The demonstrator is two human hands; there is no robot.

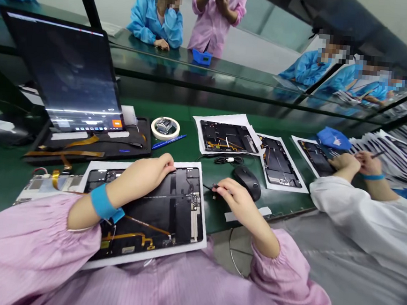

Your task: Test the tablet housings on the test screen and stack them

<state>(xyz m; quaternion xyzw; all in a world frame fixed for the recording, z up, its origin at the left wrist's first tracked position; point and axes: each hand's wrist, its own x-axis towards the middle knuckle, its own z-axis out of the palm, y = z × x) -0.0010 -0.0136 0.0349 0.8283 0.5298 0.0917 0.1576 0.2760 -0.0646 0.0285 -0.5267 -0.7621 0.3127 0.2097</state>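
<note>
An opened black tablet (pixel 171 206) with exposed boards and orange flex cables lies on a white sheet in front of me. My left hand (pixel 153 169), wearing a blue wrist strap (pixel 104 203), rests curled on the tablet's upper edge. My right hand (pixel 230 194) is just right of the tablet, fingers pinched on a small black cable plug (pixel 215 187). A black mouse (pixel 248 180) sits right behind that hand.
A lit screen (pixel 69 71) stands at back left on a black tray. A tape roll (pixel 165 128), blue pen (pixel 168 141) and more opened tablets (pixel 227 137) lie on the green bench. A white-sleeved co-worker's hands (pixel 356 162) work at right. People stand behind.
</note>
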